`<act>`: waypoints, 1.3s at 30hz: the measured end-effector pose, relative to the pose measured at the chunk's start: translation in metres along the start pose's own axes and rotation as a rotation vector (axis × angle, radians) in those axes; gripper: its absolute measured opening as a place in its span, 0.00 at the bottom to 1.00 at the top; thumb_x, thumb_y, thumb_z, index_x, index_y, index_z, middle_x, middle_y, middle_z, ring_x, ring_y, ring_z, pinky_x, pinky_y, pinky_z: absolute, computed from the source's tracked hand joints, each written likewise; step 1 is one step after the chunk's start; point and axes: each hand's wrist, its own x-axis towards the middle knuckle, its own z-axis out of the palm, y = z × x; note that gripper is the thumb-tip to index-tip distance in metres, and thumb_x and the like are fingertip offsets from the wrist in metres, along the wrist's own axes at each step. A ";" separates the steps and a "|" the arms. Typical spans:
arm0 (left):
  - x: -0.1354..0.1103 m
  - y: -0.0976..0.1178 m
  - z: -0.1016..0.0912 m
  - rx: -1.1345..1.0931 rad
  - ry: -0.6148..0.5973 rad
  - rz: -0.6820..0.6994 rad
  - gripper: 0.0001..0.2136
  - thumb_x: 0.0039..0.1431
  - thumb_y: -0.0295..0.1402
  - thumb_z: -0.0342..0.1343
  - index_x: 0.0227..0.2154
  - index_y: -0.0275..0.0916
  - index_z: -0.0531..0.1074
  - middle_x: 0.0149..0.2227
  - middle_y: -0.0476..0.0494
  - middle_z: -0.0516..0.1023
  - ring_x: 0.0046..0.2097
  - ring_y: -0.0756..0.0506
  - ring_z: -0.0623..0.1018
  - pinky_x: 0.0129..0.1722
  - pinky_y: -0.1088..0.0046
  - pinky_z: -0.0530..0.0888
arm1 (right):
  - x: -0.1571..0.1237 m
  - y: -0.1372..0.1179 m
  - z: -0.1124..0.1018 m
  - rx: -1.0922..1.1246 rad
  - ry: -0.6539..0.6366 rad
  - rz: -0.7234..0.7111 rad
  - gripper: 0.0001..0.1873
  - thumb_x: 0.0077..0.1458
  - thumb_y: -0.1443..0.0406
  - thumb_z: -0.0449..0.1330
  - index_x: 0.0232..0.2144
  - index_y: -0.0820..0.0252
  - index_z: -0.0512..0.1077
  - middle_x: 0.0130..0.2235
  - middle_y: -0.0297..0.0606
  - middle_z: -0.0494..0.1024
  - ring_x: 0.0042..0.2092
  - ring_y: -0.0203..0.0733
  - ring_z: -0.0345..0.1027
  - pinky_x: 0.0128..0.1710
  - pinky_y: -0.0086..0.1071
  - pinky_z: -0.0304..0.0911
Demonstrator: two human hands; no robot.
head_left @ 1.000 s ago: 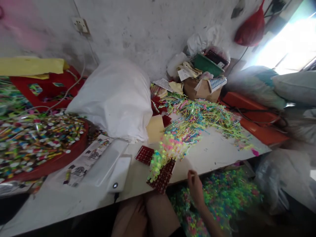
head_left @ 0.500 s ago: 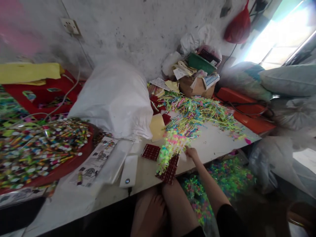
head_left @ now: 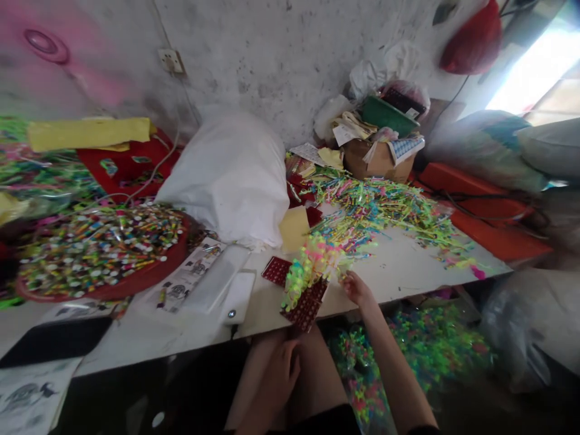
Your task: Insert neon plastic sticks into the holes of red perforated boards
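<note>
My right hand (head_left: pixel 356 288) rests on the table's near side, beside a heap of small yellow-green and pink plastic pieces (head_left: pixel 308 266). Its fingers are bent together at the edge of that heap; what they pinch, if anything, is too small to make out. Dark red patterned moulds or trays (head_left: pixel 307 305) lie partly under the heap. Down at my lap, below the table edge, my left hand (head_left: pixel 283 368) is loosely open over my thighs, with nothing visible in it.
Thin coloured sticks (head_left: pixel 385 205) are spread across the table (head_left: pixel 380 263) behind my right hand. To the left lie a white power bank (head_left: pixel 240 296), a large white sack (head_left: pixel 231 175) and a red basin (head_left: pixel 136 287) of small colourful tubes. A cardboard box (head_left: pixel 376 160) stands behind.
The view has turned left, so things sit farther right. My left hand has lifted a little from my thigh. My right hand stays at the heap's edge.
</note>
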 end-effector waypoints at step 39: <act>0.027 0.016 0.020 0.421 -0.048 0.133 0.36 0.51 0.28 0.48 0.63 0.33 0.41 0.66 0.36 0.43 0.66 0.39 0.45 0.61 0.55 0.54 | -0.064 0.037 0.062 -0.625 -0.229 -0.266 0.15 0.45 0.53 0.60 0.23 0.60 0.70 0.26 0.37 0.76 0.30 0.42 0.69 0.30 0.33 0.65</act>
